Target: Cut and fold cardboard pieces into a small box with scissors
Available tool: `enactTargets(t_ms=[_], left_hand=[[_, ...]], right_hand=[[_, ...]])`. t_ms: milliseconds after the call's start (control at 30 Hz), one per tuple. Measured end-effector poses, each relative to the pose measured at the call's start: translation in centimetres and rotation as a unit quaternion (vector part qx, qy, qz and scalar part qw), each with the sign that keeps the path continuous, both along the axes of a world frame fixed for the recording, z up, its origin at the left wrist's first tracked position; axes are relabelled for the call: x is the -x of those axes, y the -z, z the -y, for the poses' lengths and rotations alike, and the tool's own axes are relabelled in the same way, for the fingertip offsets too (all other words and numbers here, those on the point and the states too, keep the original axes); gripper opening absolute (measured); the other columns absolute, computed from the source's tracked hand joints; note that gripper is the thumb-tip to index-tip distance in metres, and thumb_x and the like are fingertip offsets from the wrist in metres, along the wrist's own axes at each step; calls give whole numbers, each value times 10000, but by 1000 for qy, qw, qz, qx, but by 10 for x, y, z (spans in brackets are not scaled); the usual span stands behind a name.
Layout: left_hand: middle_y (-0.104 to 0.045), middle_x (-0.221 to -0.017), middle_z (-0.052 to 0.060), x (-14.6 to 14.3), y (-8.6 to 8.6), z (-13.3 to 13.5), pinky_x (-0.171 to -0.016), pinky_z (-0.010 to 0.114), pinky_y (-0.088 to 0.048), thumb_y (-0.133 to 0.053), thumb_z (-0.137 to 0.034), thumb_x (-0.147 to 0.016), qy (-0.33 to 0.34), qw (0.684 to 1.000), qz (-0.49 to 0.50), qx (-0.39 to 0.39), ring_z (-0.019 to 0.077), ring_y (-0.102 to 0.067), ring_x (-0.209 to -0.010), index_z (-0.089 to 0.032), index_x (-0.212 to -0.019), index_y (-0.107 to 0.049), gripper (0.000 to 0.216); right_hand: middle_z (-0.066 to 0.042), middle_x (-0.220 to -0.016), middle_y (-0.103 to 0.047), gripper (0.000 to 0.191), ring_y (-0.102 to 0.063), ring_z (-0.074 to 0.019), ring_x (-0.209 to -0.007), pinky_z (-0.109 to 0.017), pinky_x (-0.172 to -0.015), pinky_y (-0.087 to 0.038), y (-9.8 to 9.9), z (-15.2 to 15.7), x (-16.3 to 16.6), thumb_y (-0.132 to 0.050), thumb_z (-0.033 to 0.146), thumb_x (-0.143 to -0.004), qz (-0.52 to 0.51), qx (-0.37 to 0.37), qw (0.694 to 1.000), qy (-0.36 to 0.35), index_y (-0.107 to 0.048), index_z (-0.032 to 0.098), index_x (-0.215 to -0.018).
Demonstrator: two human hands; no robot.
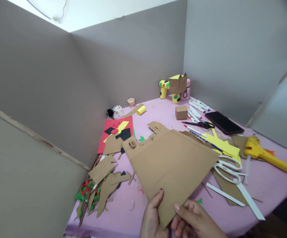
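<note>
A flat brown cardboard piece (pixel 173 162) with two tabs on its far edge is held over the front of the table. My left hand (pixel 153 218) grips its near corner, thumb on top and fingers underneath. On the near right edge, my right hand (pixel 193 216) pinches the same cardboard with thumb and curled fingers. White-handled scissors (pixel 229 170) lie to the right, partly over another cardboard sheet (pixel 224 185). Close by is a white strip (pixel 225 194). Cardboard scraps (pixel 108 188) are heaped to the left of my hands.
A yellow glue gun (pixel 269 153) and a dark phone (pixel 224 122) lie at right. Markers (pixel 199 105), black scissors (pixel 206 124) and a small cardboard box (pixel 181 113) sit farther back. A cardboard-and-yellow model (pixel 177 86) stands near the grey partition (pixel 138 56). Red sheets (pixel 103 138) lie left.
</note>
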State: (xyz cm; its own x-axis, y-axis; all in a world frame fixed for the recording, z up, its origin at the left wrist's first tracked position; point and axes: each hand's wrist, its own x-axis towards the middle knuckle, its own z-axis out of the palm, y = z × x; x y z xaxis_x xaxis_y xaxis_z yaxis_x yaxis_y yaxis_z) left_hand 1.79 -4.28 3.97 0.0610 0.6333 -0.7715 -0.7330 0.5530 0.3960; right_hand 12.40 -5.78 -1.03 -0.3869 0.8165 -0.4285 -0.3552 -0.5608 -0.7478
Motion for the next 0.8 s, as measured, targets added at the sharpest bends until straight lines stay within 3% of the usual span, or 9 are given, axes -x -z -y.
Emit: enactTargets(t_ms=[133, 267, 400, 633, 800], left_hand=[[-725, -915, 134, 0, -1, 1, -765, 365, -510, -597, -282, -769, -14, 999, -11, -35, 267, -680, -839, -94, -1068, -592, 354], [-721, -929, 140, 3, 3, 7, -803, 378, -501, -453, -470, -830, -84, 990, 57, -100, 273, -660, -916, -106, -1125, -570, 483], [-715, -966, 115, 3, 13, 15, -852, 339, -482, -429, -344, -875, -158, 982, 14, -102, 231, -646, -963, -121, -1186, -515, 393], [-682, -1037, 139, -1, 25, 14, -871, 312, -472, -474, -256, -860, -155, 976, -95, -122, 225, -579, -1080, -84, -1141, -514, 332], [-697, -991, 133, -3, 21, 14, -822, 313, -493, -483, -271, -850, -146, 972, -124, -133, 233, -625, -996, -89, -1106, -538, 319]], right_hand=[[-25, -426, -638, 518, -582, -81, -359, -128, -338, -372, -5, 0, 0, -718, 605, -557, -15, 14, 1000, 18, -641, 93, -543], [-17, -422, -640, 505, -565, -65, -352, -130, -353, -386, -9, 3, -3, -739, 598, -532, -6, 45, 999, 15, -640, 103, -527], [-14, -427, -649, 476, -568, -62, -366, -126, -368, -392, -10, 6, -6, -737, 577, -566, 8, 53, 998, 30, -643, 112, -531], [-28, -431, -663, 497, -571, -63, -368, -129, -374, -400, -7, 5, -4, -738, 605, -529, 19, 57, 998, 10, -669, 113, -513], [-39, -448, -673, 472, -594, -79, -391, -137, -380, -414, -9, 8, -3, -733, 581, -568, 29, 44, 998, 20, -695, 113, -523]])
